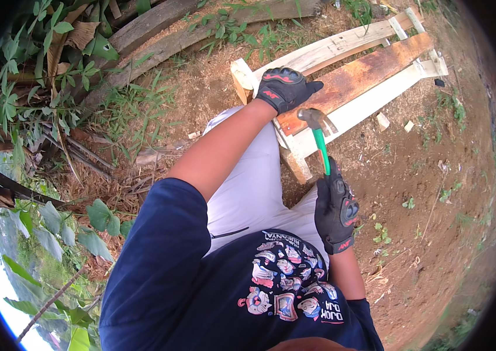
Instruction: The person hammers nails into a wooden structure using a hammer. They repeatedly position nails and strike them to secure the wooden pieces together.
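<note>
A long wooden frame of pale beams point(341, 48) stretches away from my legs, with a reddish-brown board point(370, 76) lying along its middle. At its near end, my gloved left hand point(286, 90) bears down, fingers curled over the wood and thumb stretched to the right. The fingertips are hidden under the hand. My right hand point(336, 207), in a matching black glove, is wrapped round the green handle of a claw hammer point(321, 137). The hammer's head is raised close to the near end of the brown board, right of my left hand.
Brown soil point(411, 193) with wood chips point(383, 121) spreads to the right. Old weathered planks point(201, 35) lie at the far left among grass. Leafy plants point(55, 228) crowd the left side. Short crosspieces point(398, 28) join the beams at the far end.
</note>
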A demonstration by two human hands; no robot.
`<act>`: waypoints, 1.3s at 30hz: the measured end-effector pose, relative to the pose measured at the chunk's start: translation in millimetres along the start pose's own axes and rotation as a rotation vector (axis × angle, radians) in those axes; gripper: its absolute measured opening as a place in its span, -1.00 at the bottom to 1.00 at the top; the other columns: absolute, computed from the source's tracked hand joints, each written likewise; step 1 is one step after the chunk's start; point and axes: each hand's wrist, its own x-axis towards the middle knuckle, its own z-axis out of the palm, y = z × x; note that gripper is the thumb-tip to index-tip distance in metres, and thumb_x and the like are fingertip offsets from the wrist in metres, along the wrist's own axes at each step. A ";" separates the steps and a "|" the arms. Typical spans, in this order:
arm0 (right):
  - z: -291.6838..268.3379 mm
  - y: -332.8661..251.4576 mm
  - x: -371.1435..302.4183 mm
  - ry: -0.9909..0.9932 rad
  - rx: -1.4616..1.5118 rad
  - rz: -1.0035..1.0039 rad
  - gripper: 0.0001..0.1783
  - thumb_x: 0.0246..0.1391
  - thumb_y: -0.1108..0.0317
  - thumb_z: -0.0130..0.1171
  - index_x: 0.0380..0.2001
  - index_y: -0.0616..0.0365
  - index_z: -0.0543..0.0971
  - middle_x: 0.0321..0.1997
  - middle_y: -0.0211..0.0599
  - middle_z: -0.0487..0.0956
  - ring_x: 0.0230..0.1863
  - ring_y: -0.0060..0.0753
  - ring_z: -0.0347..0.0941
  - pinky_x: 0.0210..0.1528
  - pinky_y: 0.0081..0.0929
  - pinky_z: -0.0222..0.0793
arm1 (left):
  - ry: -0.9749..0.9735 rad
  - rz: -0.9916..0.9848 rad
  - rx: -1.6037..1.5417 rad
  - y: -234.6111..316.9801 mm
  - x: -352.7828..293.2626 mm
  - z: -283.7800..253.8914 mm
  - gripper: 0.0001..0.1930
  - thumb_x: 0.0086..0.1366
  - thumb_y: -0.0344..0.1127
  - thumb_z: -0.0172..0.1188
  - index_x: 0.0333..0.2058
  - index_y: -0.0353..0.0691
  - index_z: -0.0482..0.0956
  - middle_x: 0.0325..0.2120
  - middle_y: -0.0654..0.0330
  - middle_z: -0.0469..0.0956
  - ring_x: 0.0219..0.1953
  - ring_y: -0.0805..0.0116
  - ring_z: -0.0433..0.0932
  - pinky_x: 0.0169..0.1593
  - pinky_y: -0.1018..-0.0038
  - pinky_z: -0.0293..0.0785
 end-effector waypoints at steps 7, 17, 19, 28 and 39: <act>30.4 18.5 -13.5 -0.005 -0.110 -0.041 -0.45 0.39 0.37 0.16 0.40 0.19 0.43 -0.17 0.07 0.71 -0.32 0.09 0.65 -0.29 -0.09 0.53 | -0.005 -0.044 -0.022 6.3 3.2 1.6 -0.22 0.41 0.49 -0.05 -0.20 -0.15 0.82 -0.19 -0.03 0.77 -0.11 0.00 0.75 0.04 0.14 0.62; -16.7 -15.7 -29.1 0.145 0.180 0.086 -0.57 0.38 0.39 0.18 0.27 0.19 0.54 -0.18 -0.13 0.66 -0.32 -0.17 0.62 -0.24 -0.18 0.52 | 0.193 -0.042 -0.050 5.4 -4.4 -2.5 -0.27 0.51 0.39 -0.11 -0.33 -0.15 0.77 -0.33 0.00 0.73 -0.21 -0.08 0.71 -0.04 0.11 0.58; -23.7 -12.4 -25.6 0.088 0.290 0.190 -0.73 0.31 0.39 0.27 0.04 0.17 0.58 -0.42 -0.35 0.55 -0.56 -0.50 0.47 -0.47 -0.39 0.43 | 0.352 -0.088 -0.244 2.2 -11.7 -9.6 -0.31 0.50 0.36 -0.05 -0.33 -0.16 0.77 -0.34 0.00 0.74 -0.24 -0.10 0.71 -0.11 0.07 0.58; -55.7 -33.1 10.0 -0.001 0.784 0.716 -0.73 0.05 0.36 0.48 -0.30 0.15 0.55 -0.45 -0.42 0.59 -0.64 -0.54 0.41 -0.51 -0.42 0.38 | -0.266 -0.001 -1.823 31.2 -140.9 -13.6 0.10 0.36 0.71 -0.32 0.37 -0.27 0.33 -0.28 0.33 0.46 -0.54 0.62 0.19 -0.44 0.62 0.10; -40.1 -54.3 28.0 0.062 0.469 0.302 -0.70 0.03 0.37 0.49 -0.15 0.12 0.67 -0.13 -0.33 0.72 -0.16 -0.33 0.69 -0.06 -0.30 0.57 | -0.289 -0.024 -1.654 64.9 -176.9 19.0 0.29 0.25 0.80 -0.53 0.59 -0.26 -0.16 0.03 0.17 0.55 -0.25 0.51 0.48 -0.38 0.61 0.26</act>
